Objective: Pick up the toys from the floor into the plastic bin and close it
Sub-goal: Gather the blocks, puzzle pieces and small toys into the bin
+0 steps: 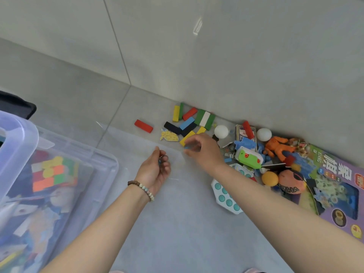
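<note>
we're partway | plastic bin on our left, some toys inside, not closed | right hand fingers pinch a small blue piece | left hand curls round a small dark ball | toy pile left on floor

The purple game box carries the only print that reads clearly. Small white Latin letters along its top edge spell "XIANG", and beside them run two large white Chinese characters (seen upside down from here, they look like 象棋). A small red label near the box's right edge has white characters too small to read. The orange soft ball bears black lettering that is distorted and unreadable. The card pack shows red marks, also illegible.
</note>
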